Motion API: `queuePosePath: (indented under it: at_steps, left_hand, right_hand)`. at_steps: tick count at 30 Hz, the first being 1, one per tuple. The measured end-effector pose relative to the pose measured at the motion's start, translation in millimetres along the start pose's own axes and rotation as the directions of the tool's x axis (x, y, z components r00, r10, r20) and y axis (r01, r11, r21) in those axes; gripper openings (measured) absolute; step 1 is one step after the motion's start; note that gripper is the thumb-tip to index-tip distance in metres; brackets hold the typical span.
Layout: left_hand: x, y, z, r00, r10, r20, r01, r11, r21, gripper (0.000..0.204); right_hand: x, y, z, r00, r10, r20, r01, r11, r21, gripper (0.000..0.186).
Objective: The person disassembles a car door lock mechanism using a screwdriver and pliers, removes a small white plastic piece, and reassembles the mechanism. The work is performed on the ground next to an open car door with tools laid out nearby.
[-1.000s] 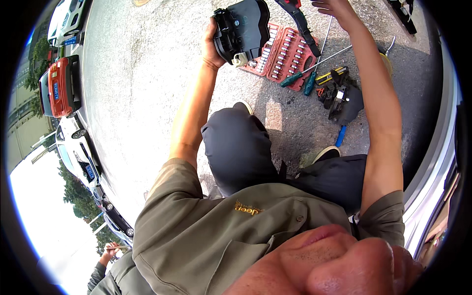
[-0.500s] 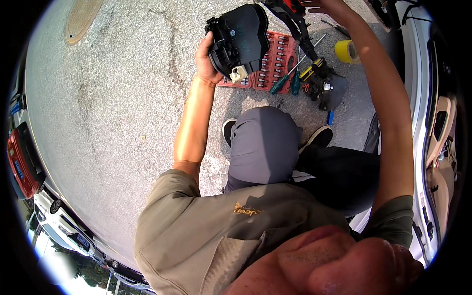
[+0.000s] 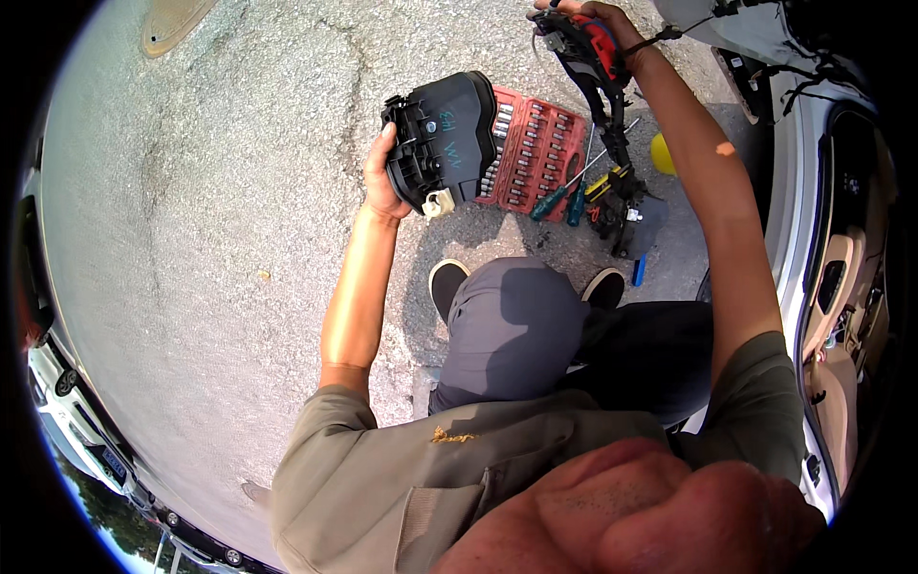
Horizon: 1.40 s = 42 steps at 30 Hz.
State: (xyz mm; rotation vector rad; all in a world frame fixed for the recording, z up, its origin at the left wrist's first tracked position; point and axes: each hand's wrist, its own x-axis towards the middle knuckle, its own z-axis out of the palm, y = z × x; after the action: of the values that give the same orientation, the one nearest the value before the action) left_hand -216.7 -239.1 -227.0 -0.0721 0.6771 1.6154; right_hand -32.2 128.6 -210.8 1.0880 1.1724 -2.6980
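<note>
My left hand (image 3: 384, 182) is closed on the left edge of a black moulded plastic housing (image 3: 457, 143). The housing has greenish handwritten marks on its face and a pale plastic fitting (image 3: 439, 203) at its lower corner. At the top of the view, my right hand (image 3: 620, 27) is curled round the upper end of a black wiring harness (image 3: 612, 120), beside a red part (image 3: 605, 50). The harness hangs down to a cluster of dark connectors (image 3: 622, 225) low over the ground. Some of the right fingers are hidden behind the harness.
A red socket-set case (image 3: 547, 158) lies open on the pavement, partly behind the housing. Two green-handled screwdrivers (image 3: 548, 204) rest at its right edge. A yellow tape roll (image 3: 662, 153) is partly behind my right forearm. The car's open door frame (image 3: 808, 239) stands close on the right.
The whole view has shifted, so things sit lower in it. The housing has come slightly nearer to me and away from the harness. More of my right hand shows, curled round the harness.
</note>
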Motion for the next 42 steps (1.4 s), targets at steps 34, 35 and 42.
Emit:
queuePosePath:
  at_steps: [34,35,42]
  left_hand:
    - [-49,42,111,0.968,0.206,-0.144,-0.012,0.609,0.793,0.069]
    - [-48,43,116,0.973,0.182,-0.144,-0.002,0.628,0.778,0.07]
    - [-29,34,169,0.976,0.026,-0.216,0.139,0.684,0.716,0.069]
  right_hand:
    - [-14,22,78,0.795,-0.005,0.607,0.28,0.89,-0.36,0.024]
    - [-18,21,76,0.789,-0.013,0.614,0.309,0.872,-0.379,0.023]
    - [-58,5,50,0.758,-0.1,0.645,0.507,0.712,-0.485,0.03]
